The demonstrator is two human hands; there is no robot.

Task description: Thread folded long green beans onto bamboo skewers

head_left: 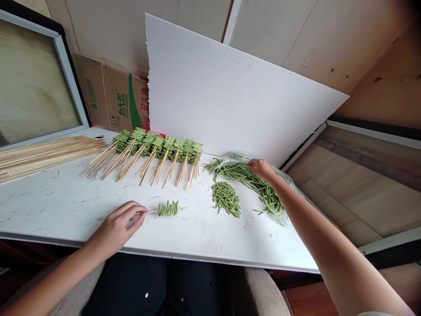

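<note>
My left hand (126, 219) is closed in a pinch around a thin wooden skewer (153, 211), held low over the white table. Short cut pieces of green bean (168, 208) are threaded crosswise near its far end, and the bare tip sticks out to the right. My right hand (261, 170) reaches over a heap of long green beans (241, 173) in a clear plastic bag (237, 156). Its fingers are bent together at the beans and the bag's edge; what lies between them is hidden. A small pile of cut bean pieces (226, 199) lies between my hands.
Finished-looking bundles of bean skewers (158, 144) stand in a row at the back, sticks toward me. Many bare skewers (49, 153) lie at the left. Behind are a cardboard box (113, 96) and a leaning white board (230, 92). The table's front edge (197, 259) runs before my lap.
</note>
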